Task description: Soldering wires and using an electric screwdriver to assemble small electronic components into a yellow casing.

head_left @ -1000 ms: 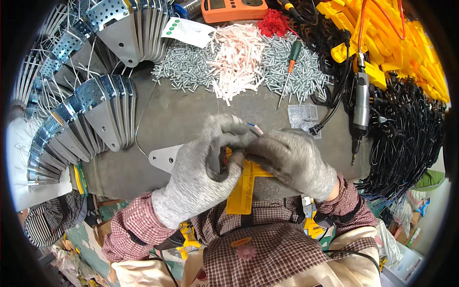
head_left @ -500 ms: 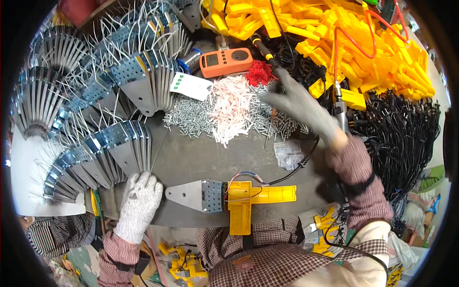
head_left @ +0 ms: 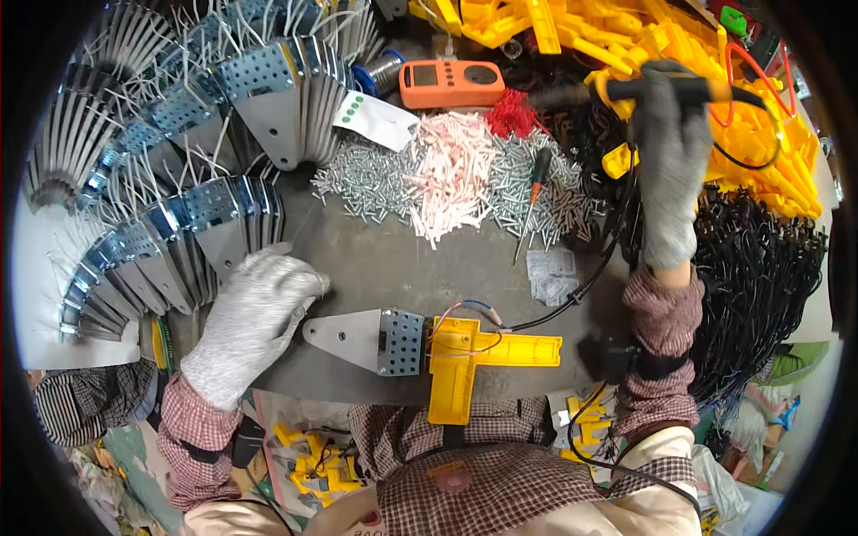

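At upper right, the right hand wraps its grip around one corded tool, which juts out both sides. Well apart on the surface lie one metal bracket and one yellow casing. Left of them, the left hand curls loosely; whether it holds anything, I cannot tell.

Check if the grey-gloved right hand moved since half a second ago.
Yes: the right hand moved rightward, away from the red heap beside the orange rectangular meter.
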`<state>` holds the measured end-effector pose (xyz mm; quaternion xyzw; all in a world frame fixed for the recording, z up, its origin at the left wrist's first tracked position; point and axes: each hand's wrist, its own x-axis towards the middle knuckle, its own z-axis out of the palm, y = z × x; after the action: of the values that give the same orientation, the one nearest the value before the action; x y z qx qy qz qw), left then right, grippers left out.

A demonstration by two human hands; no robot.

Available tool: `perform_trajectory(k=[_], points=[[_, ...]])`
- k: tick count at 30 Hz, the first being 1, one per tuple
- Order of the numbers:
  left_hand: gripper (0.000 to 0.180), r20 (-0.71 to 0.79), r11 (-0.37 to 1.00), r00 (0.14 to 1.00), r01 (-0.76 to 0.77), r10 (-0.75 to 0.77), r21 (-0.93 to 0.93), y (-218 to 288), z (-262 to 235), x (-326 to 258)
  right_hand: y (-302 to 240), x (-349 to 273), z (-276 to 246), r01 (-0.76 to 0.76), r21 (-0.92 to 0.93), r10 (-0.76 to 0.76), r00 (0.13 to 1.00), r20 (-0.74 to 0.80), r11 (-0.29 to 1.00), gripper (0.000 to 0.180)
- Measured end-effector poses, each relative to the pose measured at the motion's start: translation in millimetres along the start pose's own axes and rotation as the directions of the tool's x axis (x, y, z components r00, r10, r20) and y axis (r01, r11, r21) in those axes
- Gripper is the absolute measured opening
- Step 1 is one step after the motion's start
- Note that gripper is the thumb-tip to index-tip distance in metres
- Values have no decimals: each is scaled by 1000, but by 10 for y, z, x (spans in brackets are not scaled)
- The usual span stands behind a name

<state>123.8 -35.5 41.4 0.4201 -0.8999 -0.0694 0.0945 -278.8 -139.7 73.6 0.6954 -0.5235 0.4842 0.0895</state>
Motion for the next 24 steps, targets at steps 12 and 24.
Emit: perform_trajectory(k=[12, 24], points=[[27, 27, 330, 992, 67, -125, -941, 507, 589, 513, -60, -567, 460, -769, 531, 398, 639, 658, 356, 35], [21, 46, 438, 977, 136, -209, -889, 518, 653, 631, -130, -615, 540, -824, 410, 531, 565, 631, 391, 30]])
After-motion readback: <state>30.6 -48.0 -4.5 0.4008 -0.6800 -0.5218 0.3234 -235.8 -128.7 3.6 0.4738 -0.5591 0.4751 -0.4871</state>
